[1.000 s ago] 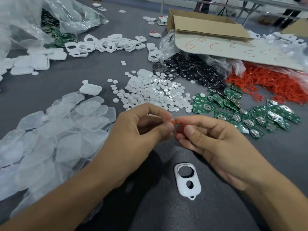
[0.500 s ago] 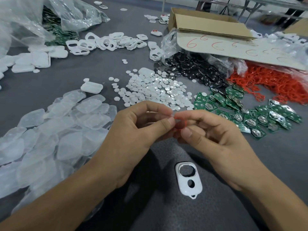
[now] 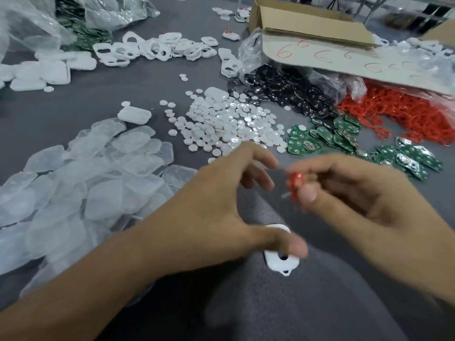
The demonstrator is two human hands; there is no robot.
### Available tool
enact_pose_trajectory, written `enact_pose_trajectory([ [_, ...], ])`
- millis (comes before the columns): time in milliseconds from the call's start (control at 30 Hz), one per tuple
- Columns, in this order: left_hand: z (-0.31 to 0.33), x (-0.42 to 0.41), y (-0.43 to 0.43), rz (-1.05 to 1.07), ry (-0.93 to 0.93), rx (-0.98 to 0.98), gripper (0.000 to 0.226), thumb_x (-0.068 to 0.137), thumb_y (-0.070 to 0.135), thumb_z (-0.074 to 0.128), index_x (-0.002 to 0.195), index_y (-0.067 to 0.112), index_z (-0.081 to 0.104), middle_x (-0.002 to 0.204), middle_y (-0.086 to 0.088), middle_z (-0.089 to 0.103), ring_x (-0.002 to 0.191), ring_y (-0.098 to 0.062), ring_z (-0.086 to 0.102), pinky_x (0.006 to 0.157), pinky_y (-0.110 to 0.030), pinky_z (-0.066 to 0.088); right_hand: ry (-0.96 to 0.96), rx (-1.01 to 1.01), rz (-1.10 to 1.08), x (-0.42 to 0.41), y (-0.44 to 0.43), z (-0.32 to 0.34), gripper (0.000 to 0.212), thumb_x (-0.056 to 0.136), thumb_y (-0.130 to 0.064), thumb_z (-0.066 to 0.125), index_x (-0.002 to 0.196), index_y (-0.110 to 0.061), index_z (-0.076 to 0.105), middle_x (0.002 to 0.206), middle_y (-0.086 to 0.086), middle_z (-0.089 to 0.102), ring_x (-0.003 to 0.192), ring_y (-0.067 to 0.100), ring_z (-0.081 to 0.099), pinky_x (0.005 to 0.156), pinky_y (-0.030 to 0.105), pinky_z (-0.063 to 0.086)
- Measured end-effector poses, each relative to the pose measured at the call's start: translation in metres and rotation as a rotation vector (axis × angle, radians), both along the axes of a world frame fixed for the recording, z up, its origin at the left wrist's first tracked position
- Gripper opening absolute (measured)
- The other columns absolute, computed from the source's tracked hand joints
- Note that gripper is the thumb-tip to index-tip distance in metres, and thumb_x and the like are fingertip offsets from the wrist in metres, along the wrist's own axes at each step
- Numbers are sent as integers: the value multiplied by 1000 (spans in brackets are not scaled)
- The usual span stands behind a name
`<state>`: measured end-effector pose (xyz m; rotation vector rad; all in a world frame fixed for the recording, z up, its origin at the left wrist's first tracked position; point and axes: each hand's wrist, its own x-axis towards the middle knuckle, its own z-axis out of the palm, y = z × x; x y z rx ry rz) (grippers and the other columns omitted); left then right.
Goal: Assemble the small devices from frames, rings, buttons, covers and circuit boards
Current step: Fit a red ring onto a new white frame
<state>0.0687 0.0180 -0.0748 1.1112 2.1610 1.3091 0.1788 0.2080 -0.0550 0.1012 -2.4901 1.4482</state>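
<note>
**Ring fitting.** The right hand (image 3: 357, 200) is pinching a red ring (image 3: 295, 184) between thumb and fingers (image 3: 320, 166), holding it raised, probably for seating in the white frame (image 3: 278, 264) lying flat on the bench (image 3: 320, 303) just below. The left hand (image 3: 221, 212) is hovering, fingers spread and holding nothing, thumb over the frame, perhaps to steady it; contact is blurred. Buttons (image 3: 226, 124) and circuit boards (image 3: 332, 139) are lying heaped beyond.

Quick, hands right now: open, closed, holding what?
Left hand: open, holding nothing.
Right hand: pinching a red ring.
</note>
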Motion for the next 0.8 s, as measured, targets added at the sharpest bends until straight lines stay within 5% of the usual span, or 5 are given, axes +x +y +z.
enact_pose_trajectory([
  [67,-2,5,3,-91,41,-109,89,45,92,70,118,52,42,108,20,63,115,1,52,95,-31,43,-2,282,2,14,3,-3,23,92,-30,65,113,-35,71,98,-8,70,88,10,70,77,21,55],
  [167,-3,12,2,-172,181,-228,100,47,72,89,125,55,28,113,29,53,119,10,36,108,-21,30,18,612,48,24,-4,-12,26,91,-30,66,116,-32,72,99,-16,61,85,-2,63,76,13,48],
  [400,-3,13,4,-140,96,-195,96,53,56,95,123,55,30,105,27,62,116,3,46,101,-29,40,13,638,86,23,-12,-7,18,89,-30,68,104,-26,77,94,-12,65,79,1,65,74,17,51],
  [800,-4,11,4,-123,25,-161,92,43,47,101,111,55,40,99,23,66,107,5,55,88,-18,44,-77,596,120,10,-10,0,12,86,-36,71,92,-30,81,78,-14,68,70,-3,66,62,14,48],
])
